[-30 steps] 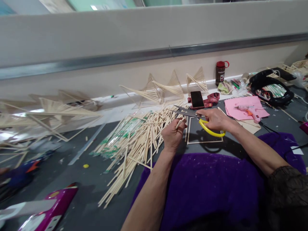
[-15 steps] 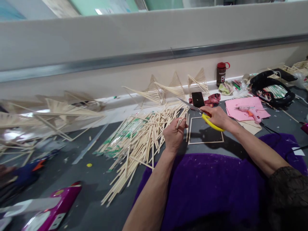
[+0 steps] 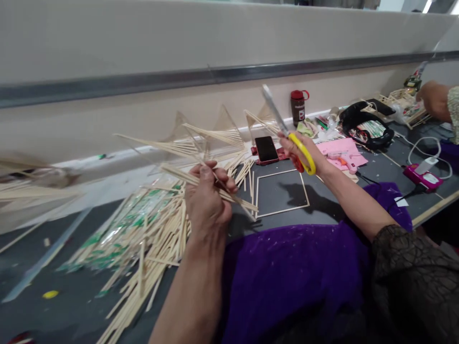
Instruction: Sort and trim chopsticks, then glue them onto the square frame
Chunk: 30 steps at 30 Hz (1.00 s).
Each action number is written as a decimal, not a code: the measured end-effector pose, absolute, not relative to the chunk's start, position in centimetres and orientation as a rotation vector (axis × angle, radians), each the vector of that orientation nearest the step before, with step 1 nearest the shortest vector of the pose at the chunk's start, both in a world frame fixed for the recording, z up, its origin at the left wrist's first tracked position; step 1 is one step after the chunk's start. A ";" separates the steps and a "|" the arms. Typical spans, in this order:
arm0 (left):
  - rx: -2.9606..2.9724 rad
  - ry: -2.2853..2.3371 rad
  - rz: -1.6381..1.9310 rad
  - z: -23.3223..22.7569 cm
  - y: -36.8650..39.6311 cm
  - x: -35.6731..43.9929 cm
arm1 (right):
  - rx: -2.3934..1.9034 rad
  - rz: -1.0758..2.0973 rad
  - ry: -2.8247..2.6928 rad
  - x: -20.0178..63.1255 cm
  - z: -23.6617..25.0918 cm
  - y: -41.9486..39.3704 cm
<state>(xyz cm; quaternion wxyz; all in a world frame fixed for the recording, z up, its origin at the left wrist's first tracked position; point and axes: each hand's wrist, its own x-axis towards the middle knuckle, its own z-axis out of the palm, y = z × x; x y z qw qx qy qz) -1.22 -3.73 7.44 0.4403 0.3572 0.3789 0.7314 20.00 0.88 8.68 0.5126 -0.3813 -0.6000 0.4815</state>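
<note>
Gripping a loose bundle of thin, pale wooden sticks (image 3: 179, 175), the left hand (image 3: 206, 198) hides their middles; they slant from upper left to lower right above the dark grey table (image 3: 236, 224). Well apart, the right hand (image 3: 316, 152) is wrapped around yellow-handled metal scissors (image 3: 278, 117), partly covering the handles. Their blurred blades point up and leftward; whether they are parted is unclear.

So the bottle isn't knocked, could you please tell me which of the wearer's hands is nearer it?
Right: the right hand, holding scissors, is in front of the bottle; the left hand, holding sticks, is farther off, to its left.
</note>
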 end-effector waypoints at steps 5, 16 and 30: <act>0.780 0.880 1.737 9.3 -3.1 0.7 | -0.867 1.233 -1.245 22.3 11.2 0.5; 0.911 0.743 1.744 10.8 -2.6 4.9 | -1.717 0.520 -1.779 26.6 6.5 -1.9; 0.983 0.779 1.762 11.4 -3.6 4.9 | -2.253 0.088 -2.063 40.7 9.0 -5.6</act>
